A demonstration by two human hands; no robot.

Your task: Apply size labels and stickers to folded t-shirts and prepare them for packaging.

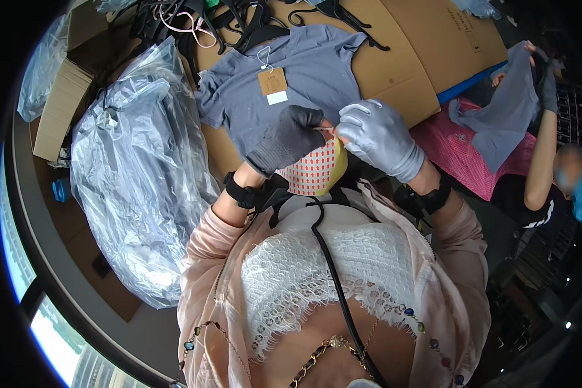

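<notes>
My left hand [291, 138], in a dark grey glove with bare fingertips, grips the upper edge of a sheet of stickers [315, 167]. Rows of small red arrows on white cover the sheet, and its right side curls over to show yellow. My right hand [378, 136], in a shiny silver-grey glove, pinches the sheet's top right corner. Beyond my hands a grey-blue short-sleeved T-shirt [298, 68] lies flat on cardboard. On its chest rests a brown hang tag [272, 81] on a white loop, with a white label [277, 98] below it.
Black plastic hangers [242, 24] crowd the far edge of the cardboard [402, 53]. At left lie clear-bagged garments [136, 194] beside an open carton [60, 106]. On the right a co-worker [538, 189] holds up a grey garment [509, 111] near pink fabric [485, 165].
</notes>
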